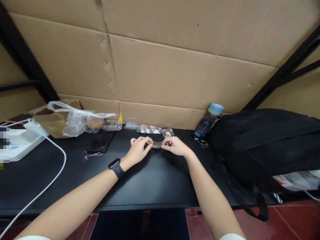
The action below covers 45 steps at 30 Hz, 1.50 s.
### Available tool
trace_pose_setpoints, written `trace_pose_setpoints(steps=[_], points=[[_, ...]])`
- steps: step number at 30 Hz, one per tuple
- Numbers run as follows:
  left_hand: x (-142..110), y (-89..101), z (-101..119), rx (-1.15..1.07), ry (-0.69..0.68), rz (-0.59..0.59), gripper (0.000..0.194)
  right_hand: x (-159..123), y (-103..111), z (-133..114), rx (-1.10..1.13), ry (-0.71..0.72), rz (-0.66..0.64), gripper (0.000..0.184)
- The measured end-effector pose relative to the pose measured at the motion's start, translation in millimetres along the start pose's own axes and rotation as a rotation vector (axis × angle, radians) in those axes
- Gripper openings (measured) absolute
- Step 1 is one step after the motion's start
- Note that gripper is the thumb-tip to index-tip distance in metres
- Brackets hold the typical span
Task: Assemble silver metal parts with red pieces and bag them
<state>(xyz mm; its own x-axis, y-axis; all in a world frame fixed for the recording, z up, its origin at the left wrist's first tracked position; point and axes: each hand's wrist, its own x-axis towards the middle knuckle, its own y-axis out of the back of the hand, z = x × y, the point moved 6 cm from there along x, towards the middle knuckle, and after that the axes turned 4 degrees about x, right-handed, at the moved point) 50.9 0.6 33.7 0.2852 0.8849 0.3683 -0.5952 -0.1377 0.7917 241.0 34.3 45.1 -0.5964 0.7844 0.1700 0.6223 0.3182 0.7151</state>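
My left hand, with a black watch on the wrist, and my right hand meet over the middle of the black table. Both pinch the ends of a small clear plastic packet held between them, fingers closed on it. Just behind my hands lies a row of similar small clear packets with red and white contents, close to the cardboard wall.
A black backpack fills the right side, with a blue-capped water bottle beside it. On the left are a dark phone with a keychain, a crumpled clear plastic bag on cardboard, a white box and a white cable.
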Motion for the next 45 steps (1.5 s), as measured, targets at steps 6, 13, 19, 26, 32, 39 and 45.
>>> trace_pose_setpoints(steps=[6,13,19,26,32,39,45], points=[[-4,-8.7,-9,-0.059,0.157,-0.012,0.033,1,-6,7,-0.111,-0.050,0.015,0.013],[-8,-17.0,-1,0.146,0.020,-0.051,0.013,-1,-14,-4,-0.347,0.013,0.136,0.046],[-7,-10.8,-2,0.254,-0.016,0.014,0.024,0,-25,-2,-0.382,0.062,-0.066,0.055],[-9,-7.5,1,0.268,-0.094,0.033,0.021,3,-22,-2,-0.275,0.071,-0.041,0.028],[-1,-7.2,-9,0.170,0.008,0.044,0.021,4,-15,3,-0.012,-0.037,0.007,0.025],[1,-3.7,-16,0.085,0.099,0.060,0.022,8,-22,10,0.281,-0.102,0.067,0.036],[6,-3.5,-25,0.080,0.092,0.004,0.023,8,-15,15,0.300,-0.103,0.101,0.034]])
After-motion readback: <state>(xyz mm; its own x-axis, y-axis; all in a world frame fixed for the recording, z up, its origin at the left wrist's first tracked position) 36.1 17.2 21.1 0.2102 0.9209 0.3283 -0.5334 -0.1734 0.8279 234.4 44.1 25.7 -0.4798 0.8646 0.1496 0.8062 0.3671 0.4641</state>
